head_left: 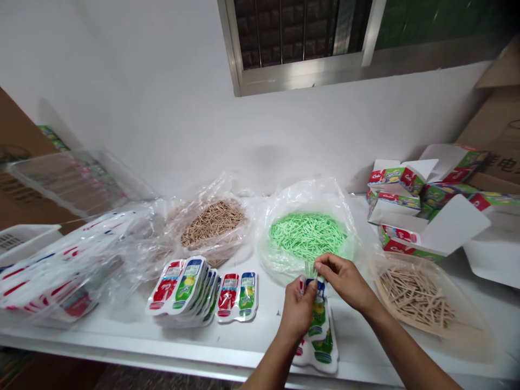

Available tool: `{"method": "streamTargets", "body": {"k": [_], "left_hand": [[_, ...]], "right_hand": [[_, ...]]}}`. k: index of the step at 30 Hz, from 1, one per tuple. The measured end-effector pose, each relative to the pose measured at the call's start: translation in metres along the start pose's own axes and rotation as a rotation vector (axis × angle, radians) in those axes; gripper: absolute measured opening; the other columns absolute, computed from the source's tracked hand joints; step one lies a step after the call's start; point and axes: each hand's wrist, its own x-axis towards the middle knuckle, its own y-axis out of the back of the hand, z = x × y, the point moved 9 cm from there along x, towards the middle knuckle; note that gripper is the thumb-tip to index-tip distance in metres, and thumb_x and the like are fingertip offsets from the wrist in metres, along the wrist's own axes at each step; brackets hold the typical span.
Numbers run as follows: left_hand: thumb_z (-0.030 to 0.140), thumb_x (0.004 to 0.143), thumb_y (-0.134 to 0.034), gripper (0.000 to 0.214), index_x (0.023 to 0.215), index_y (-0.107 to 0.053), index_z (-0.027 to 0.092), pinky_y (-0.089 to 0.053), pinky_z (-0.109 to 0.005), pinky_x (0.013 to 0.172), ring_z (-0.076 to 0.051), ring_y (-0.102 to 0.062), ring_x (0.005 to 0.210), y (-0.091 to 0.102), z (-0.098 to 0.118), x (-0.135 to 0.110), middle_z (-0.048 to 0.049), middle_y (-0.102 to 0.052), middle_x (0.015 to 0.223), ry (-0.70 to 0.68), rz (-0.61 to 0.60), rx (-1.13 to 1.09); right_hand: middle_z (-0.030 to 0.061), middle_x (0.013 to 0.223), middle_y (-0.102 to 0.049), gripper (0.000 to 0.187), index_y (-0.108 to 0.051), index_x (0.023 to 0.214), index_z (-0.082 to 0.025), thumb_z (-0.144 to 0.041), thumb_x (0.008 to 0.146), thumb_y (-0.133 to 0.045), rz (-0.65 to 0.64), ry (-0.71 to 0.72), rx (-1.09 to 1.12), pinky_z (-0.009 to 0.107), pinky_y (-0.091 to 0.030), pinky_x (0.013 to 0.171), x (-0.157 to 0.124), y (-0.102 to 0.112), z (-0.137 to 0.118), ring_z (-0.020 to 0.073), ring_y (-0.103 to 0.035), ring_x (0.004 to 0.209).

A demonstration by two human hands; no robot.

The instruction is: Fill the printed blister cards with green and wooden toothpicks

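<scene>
My left hand [298,309] is closed around the top of a printed plastic packet [319,319] with red, green and blue panels, held above a second packet [323,352] lying on the white table [260,336]. My right hand [343,276] pinches a small bunch of green sticks [311,269] at the packet's top opening. Just behind my hands sits an open clear bag of green sticks [306,234].
A fanned stack of packets [189,292] and a single packet [238,297] lie left of my hands. Behind them is a bag of wooden sticks [212,221]. A tray of wooden sticks [416,295] lies right, folded cartons [410,208] behind it. Bagged packets [52,271] fill the left.
</scene>
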Motion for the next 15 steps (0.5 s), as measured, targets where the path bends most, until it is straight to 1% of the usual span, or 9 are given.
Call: {"method": "streamTargets", "body": {"k": [3, 5, 8, 9, 10, 12, 15], "left_hand": [[0.052, 0.070, -0.069, 0.042, 0.068, -0.053, 0.013, -0.032, -0.022, 0.053, -0.010, -0.041, 0.056, 0.000, -0.001, 0.000, 0.0016, -0.045, 0.061, 0.016, -0.001, 0.001], [0.051, 0.071, -0.068, 0.041, 0.067, -0.053, 0.013, -0.032, -0.023, 0.053, -0.009, -0.040, 0.056, 0.000, 0.001, 0.000, 0.0021, -0.045, 0.060, 0.007, 0.001, 0.004], [0.050, 0.072, -0.068, 0.040, 0.072, -0.057, 0.012, -0.034, -0.024, 0.055, -0.010, -0.041, 0.057, -0.002, 0.004, -0.001, 0.0010, -0.047, 0.062, 0.000, -0.016, 0.000], [0.050, 0.072, -0.068, 0.040, 0.074, -0.058, 0.011, -0.034, -0.024, 0.056, -0.010, -0.042, 0.058, -0.004, 0.004, -0.002, 0.0004, -0.049, 0.063, 0.006, -0.028, -0.008], [0.050, 0.071, -0.068, 0.040, 0.075, -0.059, 0.011, -0.035, -0.024, 0.057, -0.011, -0.043, 0.059, -0.005, 0.003, -0.002, -0.0001, -0.050, 0.063, 0.013, -0.038, -0.021], [0.050, 0.069, -0.070, 0.041, 0.075, -0.059, 0.011, -0.036, -0.024, 0.058, -0.011, -0.044, 0.059, -0.007, 0.001, -0.002, -0.0004, -0.051, 0.064, 0.032, -0.057, -0.053], [0.049, 0.069, -0.071, 0.041, 0.073, -0.058, 0.011, -0.036, -0.024, 0.058, -0.011, -0.044, 0.058, -0.009, -0.004, -0.003, -0.0001, -0.050, 0.062, 0.060, -0.082, -0.085]], "right_hand": [[-0.0007, 0.070, -0.058, 0.014, -0.054, 0.077, -0.019, -0.032, 0.081, -0.052, 0.029, -0.015, -0.018, 0.026, -0.043, 0.062, -0.001, 0.003, 0.004, 0.0150, -0.054, 0.066], [-0.0007, 0.073, -0.059, 0.012, -0.053, 0.084, -0.020, -0.031, 0.081, -0.053, 0.038, -0.021, 0.028, 0.026, -0.044, 0.065, -0.002, 0.003, 0.007, 0.0155, -0.056, 0.070], [-0.0003, 0.078, -0.060, 0.023, -0.055, 0.099, -0.020, -0.036, 0.083, -0.054, -0.007, -0.031, 0.051, 0.027, -0.044, 0.068, -0.003, -0.002, 0.008, 0.0159, -0.056, 0.073], [0.0002, 0.080, -0.060, 0.025, -0.056, 0.102, -0.020, -0.037, 0.084, -0.053, -0.027, -0.033, 0.042, 0.027, -0.044, 0.069, -0.003, -0.004, 0.008, 0.0161, -0.055, 0.074], [0.0009, 0.083, -0.061, 0.026, -0.057, 0.102, -0.020, -0.038, 0.084, -0.053, -0.045, -0.028, 0.036, 0.027, -0.044, 0.071, -0.003, -0.005, 0.007, 0.0164, -0.055, 0.077], [0.0013, 0.086, -0.061, 0.023, -0.059, 0.096, -0.019, -0.039, 0.085, -0.052, -0.072, -0.001, 0.041, 0.027, -0.043, 0.074, -0.003, -0.007, 0.003, 0.0168, -0.054, 0.081], [-0.0005, 0.076, -0.056, 0.023, -0.059, 0.083, -0.019, -0.040, 0.086, -0.051, -0.097, 0.040, 0.033, 0.026, -0.042, 0.070, -0.002, -0.007, -0.002, 0.0156, -0.052, 0.075]]}}
